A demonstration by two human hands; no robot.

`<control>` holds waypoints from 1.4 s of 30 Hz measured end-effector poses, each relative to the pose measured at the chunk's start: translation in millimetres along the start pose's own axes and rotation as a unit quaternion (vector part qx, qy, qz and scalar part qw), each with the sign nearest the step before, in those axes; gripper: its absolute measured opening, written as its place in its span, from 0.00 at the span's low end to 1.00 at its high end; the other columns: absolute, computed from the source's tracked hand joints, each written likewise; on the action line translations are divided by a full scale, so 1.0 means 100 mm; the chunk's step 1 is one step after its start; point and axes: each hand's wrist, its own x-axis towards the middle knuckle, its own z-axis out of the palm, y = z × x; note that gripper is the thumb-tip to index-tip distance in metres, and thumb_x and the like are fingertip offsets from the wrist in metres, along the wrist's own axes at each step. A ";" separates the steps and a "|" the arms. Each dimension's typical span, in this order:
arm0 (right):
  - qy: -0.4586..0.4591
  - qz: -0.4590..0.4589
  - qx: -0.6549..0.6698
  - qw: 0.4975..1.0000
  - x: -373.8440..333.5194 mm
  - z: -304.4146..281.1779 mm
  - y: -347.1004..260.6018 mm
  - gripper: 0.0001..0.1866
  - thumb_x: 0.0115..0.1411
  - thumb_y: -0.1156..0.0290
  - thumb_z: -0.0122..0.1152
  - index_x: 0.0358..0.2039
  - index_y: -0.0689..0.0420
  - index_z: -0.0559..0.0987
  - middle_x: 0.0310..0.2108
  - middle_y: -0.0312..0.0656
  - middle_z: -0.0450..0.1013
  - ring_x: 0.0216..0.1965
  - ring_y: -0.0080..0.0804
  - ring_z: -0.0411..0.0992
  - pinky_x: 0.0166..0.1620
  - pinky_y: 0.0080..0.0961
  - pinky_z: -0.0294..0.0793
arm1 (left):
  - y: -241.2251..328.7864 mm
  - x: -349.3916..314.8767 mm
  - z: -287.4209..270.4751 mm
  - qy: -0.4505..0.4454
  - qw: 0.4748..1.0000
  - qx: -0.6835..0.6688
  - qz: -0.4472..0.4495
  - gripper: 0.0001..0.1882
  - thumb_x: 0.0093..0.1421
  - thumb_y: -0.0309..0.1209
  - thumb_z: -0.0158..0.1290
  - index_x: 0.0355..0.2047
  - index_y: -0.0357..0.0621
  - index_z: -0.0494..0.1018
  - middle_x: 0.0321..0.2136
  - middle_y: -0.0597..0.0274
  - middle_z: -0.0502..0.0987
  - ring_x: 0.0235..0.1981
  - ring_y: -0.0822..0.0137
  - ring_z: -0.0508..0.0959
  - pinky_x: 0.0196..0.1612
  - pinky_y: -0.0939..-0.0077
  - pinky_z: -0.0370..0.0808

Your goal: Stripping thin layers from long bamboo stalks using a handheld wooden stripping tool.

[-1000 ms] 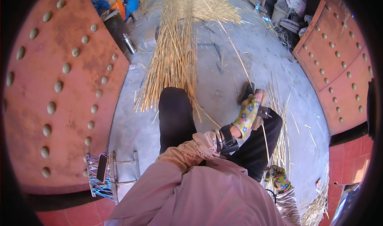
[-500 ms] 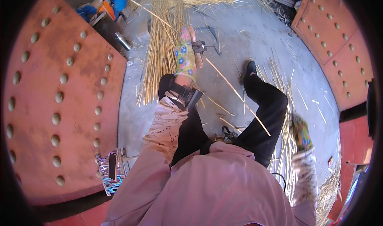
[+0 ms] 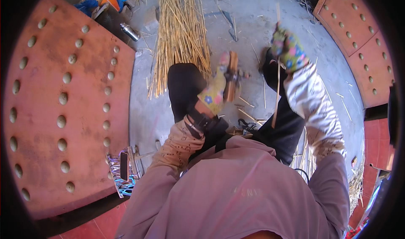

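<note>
My left hand (image 3: pixel 214 89), in a flowered glove, is closed around a wooden-handled tool (image 3: pixel 231 81) with a dark metal fitting at its middle. Hand and tool are slightly blurred, above the floor between my knees. Farther out on the right, my right hand (image 3: pixel 291 53), in a matching glove, grips a thin reed stalk (image 3: pixel 276 102). One end of the stalk hangs toward my right thigh; the other points away from me. A gap separates the stalk from the tool. Just beyond my left knee lies a thick bundle of straw-coloured reeds (image 3: pixel 179 32).
Studded reddish door panels stand at left (image 3: pixel 63 99) and right (image 3: pixel 358 28). A metal flask (image 3: pixel 130 32) lies near the left panel, by blue and orange bags (image 3: pixel 112 0). Loose stalk pieces (image 3: pixel 249 114) litter the grey floor. More straw (image 3: pixel 356 188) lies at lower right.
My left hand has drawn back toward me and rightward with the tool. My right hand has swung up from the lower right and now shows a stalk in its grip.
</note>
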 end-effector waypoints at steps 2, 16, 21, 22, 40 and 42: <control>-0.080 -0.003 0.063 0.995 0.22 0.03 -0.24 0.12 0.57 0.64 0.41 0.32 0.60 0.68 0.10 0.27 0.49 0.10 0.16 0.47 0.13 0.15 0.46 | -0.23 -0.08 -0.13 -0.044 0.993 -0.014 -0.110 0.23 0.48 0.57 0.44 0.29 0.52 0.66 0.14 0.69 0.64 0.16 0.76 0.65 0.18 0.82 0.63; -0.053 -0.061 0.092 0.993 0.47 0.13 0.14 0.13 0.58 0.63 0.39 0.21 0.58 0.63 0.12 0.29 0.48 0.11 0.19 0.47 0.16 0.17 0.50 | -0.20 -0.46 -0.09 -0.113 0.973 0.005 -0.201 0.27 0.49 0.58 0.40 0.16 0.45 0.64 0.11 0.69 0.63 0.09 0.76 0.63 0.12 0.85 0.60; -0.057 0.056 0.014 0.997 0.09 0.32 0.78 0.10 0.57 0.65 0.41 0.25 0.57 0.64 0.13 0.29 0.54 0.14 0.19 0.54 0.17 0.18 0.56 | -0.17 -0.21 -0.03 -0.049 0.990 0.001 -0.132 0.25 0.49 0.58 0.42 0.18 0.47 0.65 0.12 0.70 0.63 0.11 0.76 0.64 0.14 0.84 0.61; -0.066 0.055 0.011 0.996 0.09 0.34 0.77 0.10 0.57 0.65 0.41 0.25 0.57 0.64 0.13 0.29 0.54 0.14 0.19 0.54 0.17 0.18 0.56 | -0.14 -0.15 -0.05 -0.021 0.988 -0.003 -0.155 0.24 0.49 0.57 0.43 0.20 0.48 0.65 0.13 0.71 0.64 0.13 0.77 0.64 0.15 0.84 0.60; -0.047 0.009 -0.205 0.977 -0.83 -0.44 1.09 0.08 0.52 0.69 0.47 0.24 0.61 0.71 0.11 0.30 0.58 0.08 0.20 0.54 0.12 0.15 0.52 | 0.02 0.83 0.40 0.110 0.975 -0.150 0.122 0.23 0.52 0.54 0.41 0.19 0.46 0.67 0.14 0.67 0.67 0.15 0.74 0.66 0.19 0.82 0.64; -0.055 -0.010 -0.260 0.964 -1.19 -0.73 1.18 0.06 0.48 0.74 0.45 0.22 0.60 0.71 0.11 0.31 0.59 0.08 0.20 0.53 0.12 0.15 0.49 | 0.26 1.15 0.12 0.119 0.956 -0.245 0.108 0.23 0.52 0.53 0.41 0.21 0.45 0.67 0.14 0.66 0.67 0.15 0.74 0.67 0.19 0.81 0.64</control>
